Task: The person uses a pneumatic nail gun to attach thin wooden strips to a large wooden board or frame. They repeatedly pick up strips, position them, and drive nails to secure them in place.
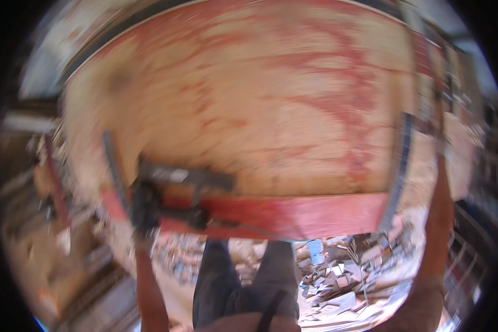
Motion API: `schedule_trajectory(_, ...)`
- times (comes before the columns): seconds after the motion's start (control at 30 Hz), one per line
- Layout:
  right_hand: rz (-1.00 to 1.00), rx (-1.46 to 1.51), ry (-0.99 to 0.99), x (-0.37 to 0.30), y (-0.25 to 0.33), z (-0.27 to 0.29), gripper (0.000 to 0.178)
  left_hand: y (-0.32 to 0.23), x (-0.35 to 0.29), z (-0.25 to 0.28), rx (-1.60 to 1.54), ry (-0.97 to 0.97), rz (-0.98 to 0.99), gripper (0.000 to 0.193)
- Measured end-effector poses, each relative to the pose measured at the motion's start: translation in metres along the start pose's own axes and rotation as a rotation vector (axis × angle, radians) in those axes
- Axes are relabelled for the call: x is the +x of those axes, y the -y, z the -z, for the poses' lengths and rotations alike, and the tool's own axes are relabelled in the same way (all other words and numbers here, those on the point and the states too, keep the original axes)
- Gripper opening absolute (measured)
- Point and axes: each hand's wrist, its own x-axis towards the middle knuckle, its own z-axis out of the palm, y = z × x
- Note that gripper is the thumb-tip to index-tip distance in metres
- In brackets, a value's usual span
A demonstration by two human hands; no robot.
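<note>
My left hand (144,207), dark and apparently gloved, is closed round a black tool shaped like a nail gun (191,177). A thin line or hose trails from it to the right. The tool lies against the lower left part of a large wooden board (249,116) with worn red paint and a red front edge (293,216). My right arm reaches far up along the board's right side, and my right hand (440,146) is too smeared to show its fingers or anything held.
Grey strips (402,166) stand at both sides of the board. Scattered scraps and debris (337,271) cover the ground beside my legs (246,282). Planks (94,293) lie at lower left, and a rack-like frame (465,257) stands at lower right. Motion blurs much of the view.
</note>
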Motion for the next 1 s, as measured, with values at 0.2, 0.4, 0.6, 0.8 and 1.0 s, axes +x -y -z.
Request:
schedule_trajectory(0.2, 0.004, 0.404, -0.014, -0.022, 0.052, 0.034, 0.032, 0.017, 0.002, -0.016, -1.228, -0.275, 0.553, 0.026)
schedule_trajectory(0.4, -0.264, 1.239, 0.231, -0.290, 0.160, 0.072, 0.040, 0.021, -0.019, -0.020, -1.186, -0.143, 0.521, 0.028)
schedule_trajectory(0.6, -0.194, 1.097, 0.643, -0.449, 0.544, 0.118, 0.015, -0.007, -0.012, -0.009, -1.223, -0.116, 0.397, 0.042)
schedule_trajectory(0.8, 1.122, 0.562, 0.955, -0.600, 0.708, 0.089, 0.027, -0.002, -0.001, -0.019, -1.197, -0.380, 0.405, 0.039)
schedule_trajectory(1.0, 1.876, 0.117, 0.776, -0.749, 0.875, 0.005, 0.034, -0.031, -0.008, 0.017, -1.045, -0.334, 0.502, 0.048)
